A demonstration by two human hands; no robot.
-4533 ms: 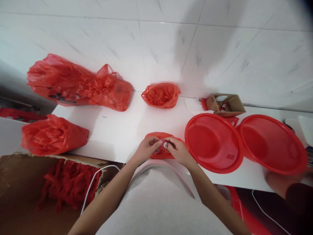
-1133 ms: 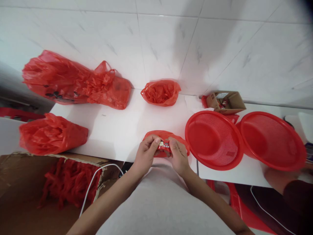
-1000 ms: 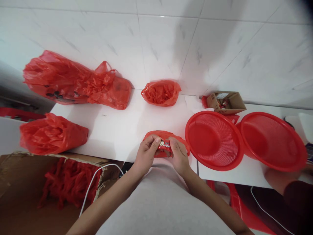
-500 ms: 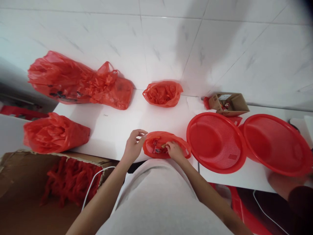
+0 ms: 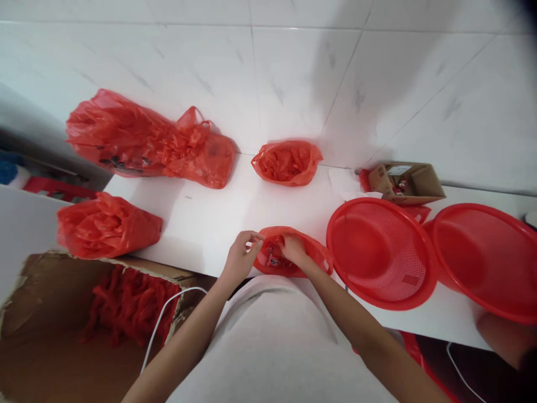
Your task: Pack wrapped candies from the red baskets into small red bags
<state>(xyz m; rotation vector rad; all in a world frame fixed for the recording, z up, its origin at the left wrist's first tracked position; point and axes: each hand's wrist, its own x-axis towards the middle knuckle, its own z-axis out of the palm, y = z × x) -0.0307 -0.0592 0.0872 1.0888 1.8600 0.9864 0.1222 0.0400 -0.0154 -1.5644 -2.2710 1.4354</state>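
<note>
An opened red plastic bag (image 5: 309, 262) sits on the white table right in front of me. Small red packets with dark lettering (image 5: 274, 261) lie inside it. At the bag's left rim, my left hand (image 5: 242, 256) has thumb and forefinger closed on the plastic edge. My right hand (image 5: 293, 249) reaches down into the bag above the packets. Its fingertips point downward and are hidden, so whatever they hold cannot be made out.
Two red plastic baskets (image 5: 428, 280) stand to the right, with a small cardboard box (image 5: 423, 197) behind them. Another red bag (image 5: 312, 178) is near the wall. Filled red bags (image 5: 134, 126) lie at the left. A large carton (image 5: 37, 358) holds red plastic below the left table edge.
My right hand has gone deeper into the bag, and the small yellowish piece in its fingers no longer shows. My left fingers have closed at the rim. The whole view has shifted slightly.
</note>
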